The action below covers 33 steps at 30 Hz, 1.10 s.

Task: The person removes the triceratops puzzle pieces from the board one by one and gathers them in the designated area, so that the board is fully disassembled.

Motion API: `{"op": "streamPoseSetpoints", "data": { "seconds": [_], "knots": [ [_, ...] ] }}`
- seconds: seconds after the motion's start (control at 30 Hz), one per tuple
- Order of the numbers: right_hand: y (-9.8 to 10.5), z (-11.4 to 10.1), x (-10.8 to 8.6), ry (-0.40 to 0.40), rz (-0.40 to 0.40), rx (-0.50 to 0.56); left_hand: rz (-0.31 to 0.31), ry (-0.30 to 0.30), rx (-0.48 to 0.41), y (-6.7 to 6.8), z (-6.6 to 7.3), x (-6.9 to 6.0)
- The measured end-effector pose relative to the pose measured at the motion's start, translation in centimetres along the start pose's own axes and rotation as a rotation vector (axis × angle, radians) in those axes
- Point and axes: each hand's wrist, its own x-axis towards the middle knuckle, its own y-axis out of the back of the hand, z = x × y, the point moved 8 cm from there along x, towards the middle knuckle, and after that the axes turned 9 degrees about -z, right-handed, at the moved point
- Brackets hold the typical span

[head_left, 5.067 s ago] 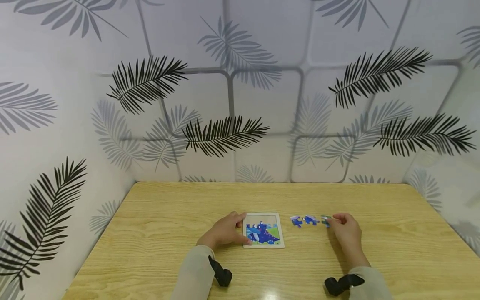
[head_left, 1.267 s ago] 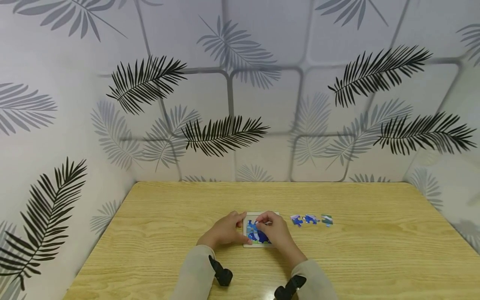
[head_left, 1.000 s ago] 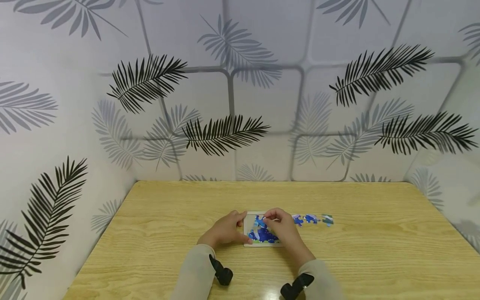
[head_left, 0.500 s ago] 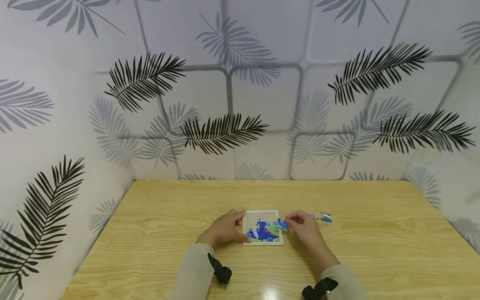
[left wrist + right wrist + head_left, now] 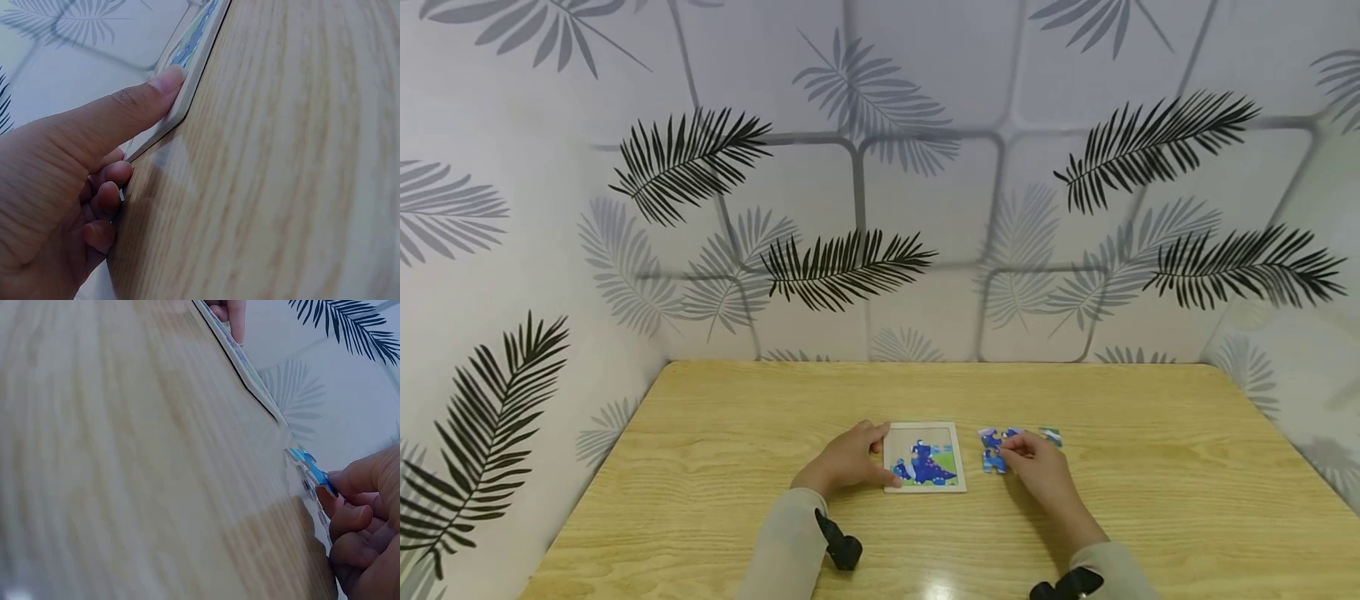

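Note:
My left hand (image 5: 847, 458) grips the left side of the white-framed puzzle board (image 5: 962, 477), thumb on the lower left corner. In the left wrist view the thumb (image 5: 137, 106) presses on the frame's rim. Blue dinosaur pieces fill the board's lower part; its upper part shows a bare backing. Right of the board, my right hand (image 5: 1047, 477) pinches a blue puzzle piece (image 5: 994, 461) between thumb and finger. The right wrist view shows this piece (image 5: 315, 472) tilted in the fingertips. Just behind it lies a blue and lilac piece (image 5: 988, 437); another is partly hidden by the fingers.
A green and white piece (image 5: 1051, 435) lies behind the right hand. The wooden table (image 5: 760, 408) ends at a leaf-patterned wall (image 5: 925, 317). Dark wrist devices sit at both sleeves.
My right hand has moved right, away from the board, with the blue piece pinched in it, to beside the loose pieces. The left hand keeps its grip on the board.

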Motion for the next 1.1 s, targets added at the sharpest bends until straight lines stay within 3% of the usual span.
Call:
{"op": "streamPoseSetpoints", "data": {
  "seconds": [0.53, 1.1],
  "knots": [
    [0.46, 0.00, -0.16, 0.006, -0.008, -0.036, 0.005, -0.011, 0.006, 0.15, 0.28, -0.27],
    [0.04, -0.16, -0.10, 0.018, -0.041, 0.014, 0.004, -0.008, 0.015, 0.08, 0.22, -0.10]
  ]
}}
